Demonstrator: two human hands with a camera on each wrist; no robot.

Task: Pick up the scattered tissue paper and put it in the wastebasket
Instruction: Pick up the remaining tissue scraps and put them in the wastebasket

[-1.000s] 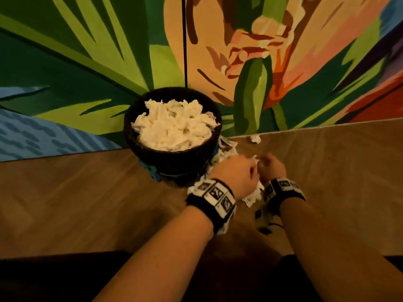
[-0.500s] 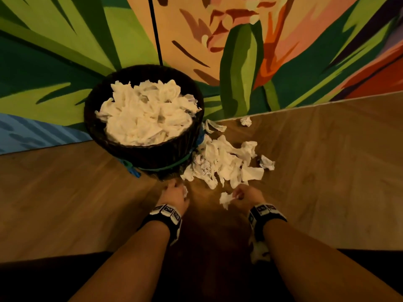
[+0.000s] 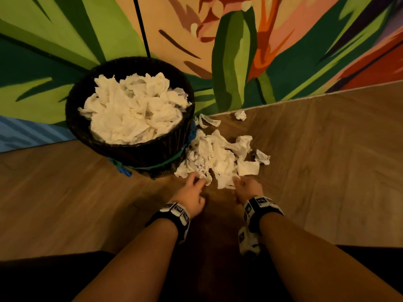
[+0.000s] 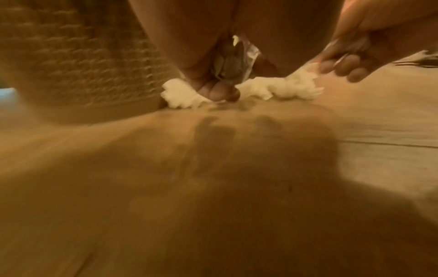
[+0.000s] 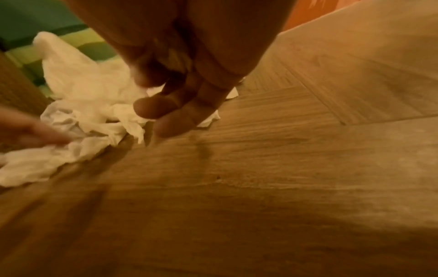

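A dark wicker wastebasket, heaped with white tissue, stands on the wood floor against the painted wall. Right of it lies a pile of crumpled tissue paper. My left hand is at the pile's near left edge. Its curled fingers touch the paper on the floor and hold a greyish wad in the palm. My right hand is at the near right edge, and its curled fingers grip a piece of tissue.
Two loose wads lie apart from the pile, one by the wall and one at the pile's right. A blue-green strap circles the basket's base. Bare wood floor spreads right and left.
Both hands drew back from the pile toward me, then moved forward again to its near edge. The right hand keeps hold of a tissue piece.
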